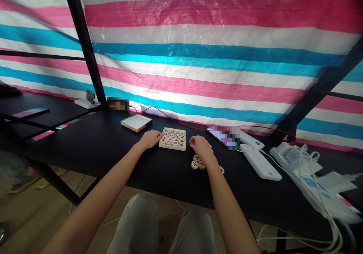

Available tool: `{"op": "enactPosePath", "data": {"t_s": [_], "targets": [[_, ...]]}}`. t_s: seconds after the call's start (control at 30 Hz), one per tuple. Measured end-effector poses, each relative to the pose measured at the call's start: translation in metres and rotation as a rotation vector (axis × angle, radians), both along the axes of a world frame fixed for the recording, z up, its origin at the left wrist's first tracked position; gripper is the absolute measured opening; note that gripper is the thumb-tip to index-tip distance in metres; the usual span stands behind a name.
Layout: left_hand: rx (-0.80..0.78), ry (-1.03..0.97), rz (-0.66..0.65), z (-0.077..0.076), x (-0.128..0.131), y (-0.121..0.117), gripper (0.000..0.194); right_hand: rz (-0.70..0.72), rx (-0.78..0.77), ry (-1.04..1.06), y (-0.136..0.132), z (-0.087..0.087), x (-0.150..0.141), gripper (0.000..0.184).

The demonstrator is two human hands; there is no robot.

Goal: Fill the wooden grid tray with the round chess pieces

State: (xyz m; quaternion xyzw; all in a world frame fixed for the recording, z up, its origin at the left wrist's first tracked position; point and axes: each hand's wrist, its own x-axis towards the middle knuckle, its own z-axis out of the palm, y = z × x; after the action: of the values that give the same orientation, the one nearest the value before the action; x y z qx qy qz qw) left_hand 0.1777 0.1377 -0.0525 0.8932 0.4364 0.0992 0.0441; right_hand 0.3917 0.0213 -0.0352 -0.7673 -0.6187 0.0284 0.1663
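Several loose pieces [194,165] on black table [167,174], beside and partly behind right hand [200,146], likely for short reach. At right, curled fingers just beside box [172,147]; can't tell if gripping piece. At left hand [151,138], unclenched fingers against box's left side, apparently to steady it. Inside flat, open box, pieces in rows, face up for easy reading. Lid [136,122] set apart, probably for clear access.

one view, from a camera worn on the head, looking forward and down over the knees [140,218] at the bottom. the desk [159,174] lies close, across the middle; the left hand [151,138] and right hand [200,146] are near the centre. the sheet [198,61] faces the camera, farther off, filling the top.
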Motion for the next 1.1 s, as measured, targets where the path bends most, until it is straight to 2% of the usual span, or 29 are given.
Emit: {"op": "enactPosePath", "data": {"t_s": [0.1,0.17,0.33,0.43,0.63,0.83,0.93,1.1], "targets": [[0.013,0.003,-0.003,-0.001,0.000,0.001,0.057,-0.024,0.092,0.122,0.001,0.002,0.003,0.011],[0.022,0.003,-0.005,-0.001,0.000,0.001,0.057,0.008,0.167,0.219,0.002,0.004,0.004,0.012],[0.024,0.006,-0.006,-0.002,0.000,0.001,0.055,0.232,0.215,0.417,0.004,0.008,-0.003,0.018],[0.022,0.008,0.006,-0.002,0.000,0.001,0.053,0.323,0.172,0.373,0.005,0.004,-0.007,0.020],[0.014,0.009,0.010,0.000,0.000,0.000,0.054,0.297,0.110,0.193,0.004,0.001,-0.006,0.020],[0.008,0.000,0.008,-0.001,0.000,0.000,0.054,0.237,0.173,0.091,0.002,0.006,-0.012,0.028],[0.015,-0.001,0.003,-0.002,0.000,0.001,0.053,0.308,0.177,0.079,0.001,0.006,-0.017,0.030],[0.021,0.003,0.011,-0.001,0.000,0.000,0.052,0.401,0.092,0.075,0.001,0.005,-0.022,0.029]]}}
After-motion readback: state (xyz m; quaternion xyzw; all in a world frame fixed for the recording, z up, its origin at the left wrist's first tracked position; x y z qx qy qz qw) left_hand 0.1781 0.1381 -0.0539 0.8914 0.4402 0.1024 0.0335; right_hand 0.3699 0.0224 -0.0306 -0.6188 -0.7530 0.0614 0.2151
